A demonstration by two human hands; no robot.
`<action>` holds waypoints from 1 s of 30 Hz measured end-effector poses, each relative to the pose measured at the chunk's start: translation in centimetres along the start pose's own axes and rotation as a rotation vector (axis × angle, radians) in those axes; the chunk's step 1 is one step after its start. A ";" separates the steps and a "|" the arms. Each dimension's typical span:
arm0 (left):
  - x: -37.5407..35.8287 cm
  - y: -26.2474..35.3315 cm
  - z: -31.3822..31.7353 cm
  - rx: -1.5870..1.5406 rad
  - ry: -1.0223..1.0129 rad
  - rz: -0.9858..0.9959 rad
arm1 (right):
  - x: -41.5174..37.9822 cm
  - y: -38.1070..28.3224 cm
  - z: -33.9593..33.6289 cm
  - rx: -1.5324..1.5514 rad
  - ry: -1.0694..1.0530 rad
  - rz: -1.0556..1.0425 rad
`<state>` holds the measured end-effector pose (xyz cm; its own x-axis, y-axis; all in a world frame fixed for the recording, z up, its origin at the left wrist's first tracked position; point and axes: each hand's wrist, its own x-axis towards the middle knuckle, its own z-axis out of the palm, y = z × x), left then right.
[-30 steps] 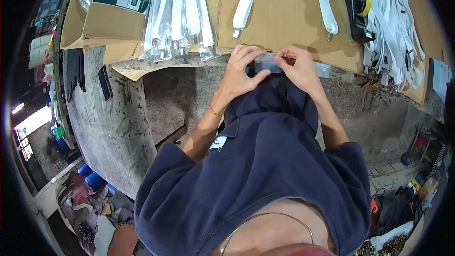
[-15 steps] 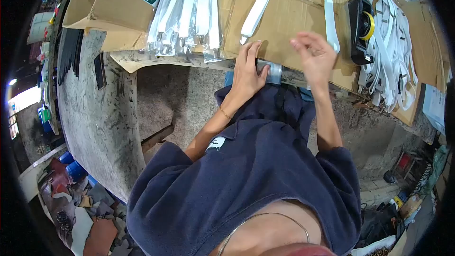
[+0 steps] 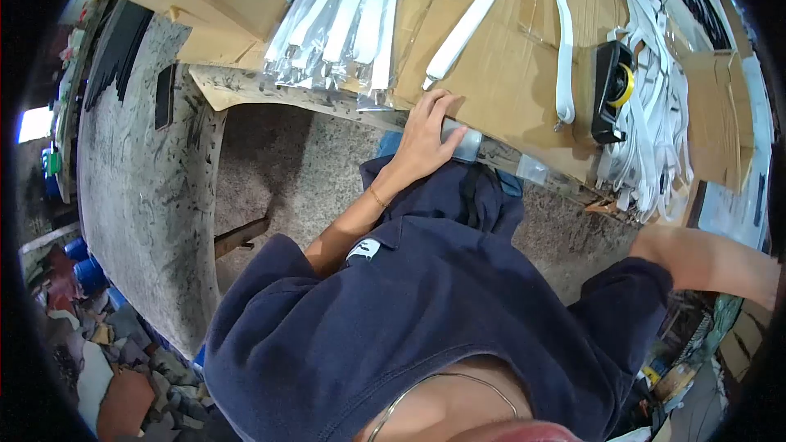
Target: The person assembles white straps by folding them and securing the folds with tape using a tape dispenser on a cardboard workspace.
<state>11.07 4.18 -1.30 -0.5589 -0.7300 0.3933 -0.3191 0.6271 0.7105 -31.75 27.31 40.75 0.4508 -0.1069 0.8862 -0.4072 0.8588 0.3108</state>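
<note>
My left hand (image 3: 426,137) is at the front edge of the cardboard-covered table, its fingers bent. It closes around a clear plastic packet (image 3: 468,146), with the thumb lying across it; most of the packet is hidden by the hand. Just beyond the fingertips lies one end of a pair of white suspenders (image 3: 475,20), which spreads over the cardboard in two straps with metal clips. My right hand is out of sight; only the forearm (image 3: 708,258) shows, stretching past the right edge of the view.
Several bagged white straps (image 3: 336,41) lie at the left, beside an open cardboard box (image 3: 233,4). A black tape dispenser (image 3: 606,102) stands right of the suspenders, next to a heap of loose white straps (image 3: 651,106). Leather scraps (image 3: 123,393) cover the floor at lower left.
My right hand has moved from above the table out of view to the right. The left hand stays at the table edge. The view has shifted somewhat, showing more of the suspenders.
</note>
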 end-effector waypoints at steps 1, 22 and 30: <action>0.4 0.5 -0.8 -0.191 -0.015 -0.205 | -1.4 -2.1 -1.2 0.057 -0.052 0.100; 1.7 1.6 -9.5 -0.920 0.220 -0.524 | -13.3 -41.0 -27.7 2.162 -1.947 1.310; 1.5 0.7 -9.3 -0.984 0.163 -0.675 | -13.8 -41.8 -30.0 2.006 -2.144 1.448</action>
<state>17.10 0.98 5.19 -0.3784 -0.9013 -0.2108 0.2500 -0.3188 0.9143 2.89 7.91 5.20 -0.1209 -0.9373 -0.3269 0.2445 0.2910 -0.9249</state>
